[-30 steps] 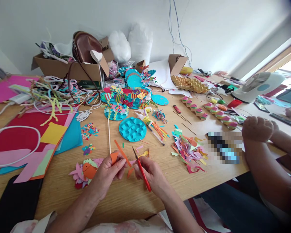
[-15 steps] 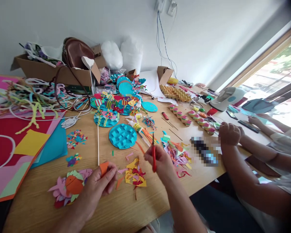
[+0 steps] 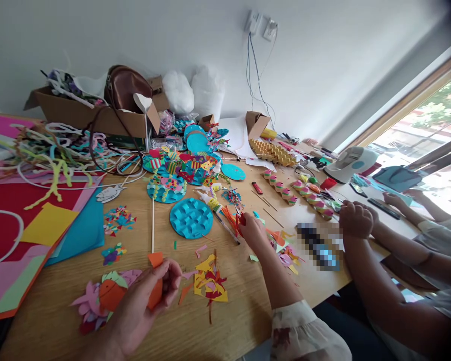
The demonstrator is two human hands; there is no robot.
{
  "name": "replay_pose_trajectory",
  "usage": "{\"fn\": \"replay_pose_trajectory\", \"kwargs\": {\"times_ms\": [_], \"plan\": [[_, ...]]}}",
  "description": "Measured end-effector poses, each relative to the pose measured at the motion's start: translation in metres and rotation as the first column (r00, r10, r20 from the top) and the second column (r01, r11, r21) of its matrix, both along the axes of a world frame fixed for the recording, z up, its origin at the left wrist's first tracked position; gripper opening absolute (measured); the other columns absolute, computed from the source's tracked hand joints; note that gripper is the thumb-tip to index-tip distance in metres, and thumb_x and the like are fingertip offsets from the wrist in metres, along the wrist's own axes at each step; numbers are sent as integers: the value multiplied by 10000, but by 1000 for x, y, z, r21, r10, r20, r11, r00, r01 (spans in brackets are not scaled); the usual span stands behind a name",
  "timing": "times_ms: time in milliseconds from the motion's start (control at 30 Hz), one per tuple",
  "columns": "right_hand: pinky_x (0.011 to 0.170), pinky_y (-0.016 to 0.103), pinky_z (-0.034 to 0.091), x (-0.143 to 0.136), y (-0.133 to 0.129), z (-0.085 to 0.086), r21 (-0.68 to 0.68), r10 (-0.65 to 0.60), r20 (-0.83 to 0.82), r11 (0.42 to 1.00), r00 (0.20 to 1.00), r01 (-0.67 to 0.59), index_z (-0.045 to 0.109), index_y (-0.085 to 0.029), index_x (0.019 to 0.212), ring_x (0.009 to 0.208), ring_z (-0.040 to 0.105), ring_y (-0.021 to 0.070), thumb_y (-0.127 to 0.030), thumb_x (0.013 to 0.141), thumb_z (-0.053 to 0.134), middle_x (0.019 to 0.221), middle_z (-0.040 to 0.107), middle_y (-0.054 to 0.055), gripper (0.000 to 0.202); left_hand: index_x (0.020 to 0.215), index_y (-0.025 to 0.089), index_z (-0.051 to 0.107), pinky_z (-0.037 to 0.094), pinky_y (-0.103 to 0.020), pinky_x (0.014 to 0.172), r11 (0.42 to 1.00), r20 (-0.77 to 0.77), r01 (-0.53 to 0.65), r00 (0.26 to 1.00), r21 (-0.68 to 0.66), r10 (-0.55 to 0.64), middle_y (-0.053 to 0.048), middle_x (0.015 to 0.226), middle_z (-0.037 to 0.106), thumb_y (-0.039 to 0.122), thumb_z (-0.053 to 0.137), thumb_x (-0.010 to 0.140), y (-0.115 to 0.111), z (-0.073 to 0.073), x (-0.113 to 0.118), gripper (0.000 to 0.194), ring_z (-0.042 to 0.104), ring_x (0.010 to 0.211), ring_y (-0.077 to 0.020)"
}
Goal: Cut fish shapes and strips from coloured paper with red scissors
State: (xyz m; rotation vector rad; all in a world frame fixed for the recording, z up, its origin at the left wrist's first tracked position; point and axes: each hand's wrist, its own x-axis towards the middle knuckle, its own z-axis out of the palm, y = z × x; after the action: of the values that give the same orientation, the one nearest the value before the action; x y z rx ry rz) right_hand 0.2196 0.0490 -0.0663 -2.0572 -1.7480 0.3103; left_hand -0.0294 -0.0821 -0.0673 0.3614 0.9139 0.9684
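My left hand (image 3: 158,291) is closed on a piece of orange paper (image 3: 155,259), above the near part of the table. Just left of it lies a pile of cut paper fish shapes (image 3: 92,299), with an orange fish (image 3: 110,295) on top. My right hand (image 3: 252,230) is stretched forward, closed around red-handled scissors (image 3: 241,220) whose blades I barely see. Under and beside that hand are orange paper strips (image 3: 231,216), a pen (image 3: 227,228) and a heap of coloured scraps (image 3: 287,255). Yellow and red scraps (image 3: 210,286) lie between my hands.
Blue woven paper discs (image 3: 191,218), one on a stick (image 3: 153,225), stand farther back. Coloured sheets (image 3: 63,245) cover the left side, below tangled pipe cleaners (image 3: 56,150). At the right, another person's hands (image 3: 356,219) rest near a pixelated patch (image 3: 317,245).
My right hand has moved forward with the scissors, to the orange strips and pen. My left hand has turned slightly, showing more of the orange paper. The view has tilted a little upward.
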Motion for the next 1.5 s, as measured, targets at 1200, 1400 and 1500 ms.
{"fn": "replay_pose_trajectory", "kwargs": {"times_ms": [1200,1400,1500], "plan": [[468,200,291,-104,-120,9,-63,298,-674,889,676,-454,411,-185,629,508,367,92,-311,714,542,545,406,-52,200,600,183,530,351,-200,492,911,-477,0,852,412,215,64,508,494,267,568,709,5,-3,0,142,433,496,-94],[476,196,240,-93,-135,11,-155,454,-470,801,757,-578,381,-183,610,506,328,82,-263,753,511,557,395,-55,210,677,173,551,395,-191,487,916,-395,-50,892,399,220,32,538,586,266,553,753,3,0,-2,120,507,512,-97],[484,200,233,-94,-137,8,-160,471,-407,807,782,-569,380,-182,600,503,324,82,-267,748,521,556,400,-52,222,694,169,565,409,-183,486,918,-371,-63,902,392,221,26,554,602,269,566,750,2,0,-1,114,537,525,-97]]}}
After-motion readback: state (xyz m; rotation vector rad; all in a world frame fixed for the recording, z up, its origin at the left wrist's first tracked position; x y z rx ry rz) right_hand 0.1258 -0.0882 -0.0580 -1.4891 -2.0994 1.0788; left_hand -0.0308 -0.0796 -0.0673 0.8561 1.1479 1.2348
